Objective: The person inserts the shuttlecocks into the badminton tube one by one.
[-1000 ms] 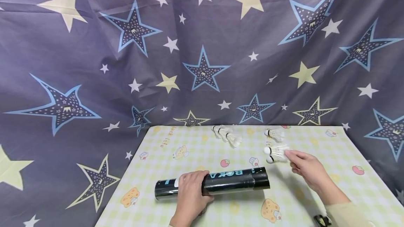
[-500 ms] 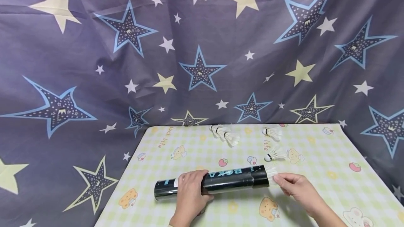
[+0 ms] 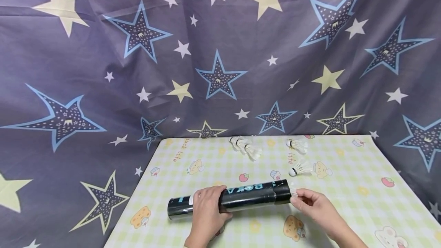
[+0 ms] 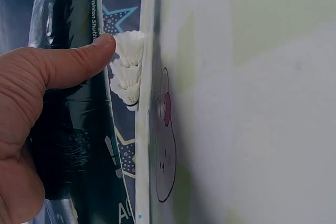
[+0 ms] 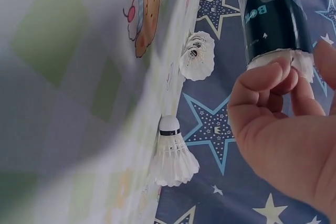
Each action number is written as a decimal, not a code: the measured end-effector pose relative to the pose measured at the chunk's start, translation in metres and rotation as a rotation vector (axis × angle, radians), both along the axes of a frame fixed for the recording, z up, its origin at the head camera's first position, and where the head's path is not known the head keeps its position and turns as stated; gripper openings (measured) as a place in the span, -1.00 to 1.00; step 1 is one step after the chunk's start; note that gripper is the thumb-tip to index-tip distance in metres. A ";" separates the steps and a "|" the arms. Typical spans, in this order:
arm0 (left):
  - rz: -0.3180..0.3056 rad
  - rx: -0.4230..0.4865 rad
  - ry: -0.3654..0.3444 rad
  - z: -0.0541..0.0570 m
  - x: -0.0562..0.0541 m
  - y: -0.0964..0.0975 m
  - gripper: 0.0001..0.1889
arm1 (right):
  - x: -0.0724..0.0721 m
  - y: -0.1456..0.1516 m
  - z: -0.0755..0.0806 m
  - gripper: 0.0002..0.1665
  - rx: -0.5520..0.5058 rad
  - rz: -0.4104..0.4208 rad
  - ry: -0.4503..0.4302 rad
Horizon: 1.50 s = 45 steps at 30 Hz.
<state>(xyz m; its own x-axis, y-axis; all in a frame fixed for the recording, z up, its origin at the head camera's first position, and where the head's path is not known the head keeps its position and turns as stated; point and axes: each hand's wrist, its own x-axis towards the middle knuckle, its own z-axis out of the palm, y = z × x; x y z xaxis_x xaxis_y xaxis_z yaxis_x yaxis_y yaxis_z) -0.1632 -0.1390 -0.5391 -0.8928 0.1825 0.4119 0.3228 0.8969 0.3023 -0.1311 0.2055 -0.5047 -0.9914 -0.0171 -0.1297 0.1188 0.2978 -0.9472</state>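
Note:
My left hand (image 3: 208,210) grips a black shuttlecock tube (image 3: 251,197) round its middle and holds it nearly level over the table. In the left wrist view my thumb lies across the tube's printed side. At the tube's right end, my right hand (image 3: 317,209) pinches a white shuttlecock (image 3: 293,190) by its feather edge. Only a short rim of feathers sticks out of the mouth; the cork is hidden inside. The right wrist view shows my fingers (image 5: 262,80) right at those feathers (image 5: 269,57).
Behind the tube's mouth a loose shuttlecock (image 3: 300,169) lies on the checked tablecloth (image 3: 344,186). Another shuttlecock (image 3: 298,146) lies farther back. A nested row of shuttlecocks (image 3: 245,148) lies near the back edge. A star-patterned curtain (image 3: 220,30) hangs behind the table.
My right hand has brought a shuttlecock from beside the loose one to the tube's mouth and pushed it left into the tube. My left hand keeps its grip.

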 end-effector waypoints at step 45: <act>0.002 -0.006 0.035 -0.001 0.001 -0.002 -0.08 | -0.109 0.073 -0.034 -0.55 0.260 -0.075 -0.076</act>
<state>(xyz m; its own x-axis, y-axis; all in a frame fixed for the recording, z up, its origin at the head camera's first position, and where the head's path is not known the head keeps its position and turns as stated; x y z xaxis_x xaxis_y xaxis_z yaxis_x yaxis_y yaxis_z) -0.1620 -0.1411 -0.5403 -0.8781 0.1832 0.4420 0.3311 0.8995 0.2849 -0.2398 0.2786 -0.5392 -0.9759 0.0993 -0.1945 0.2176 0.5178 -0.8274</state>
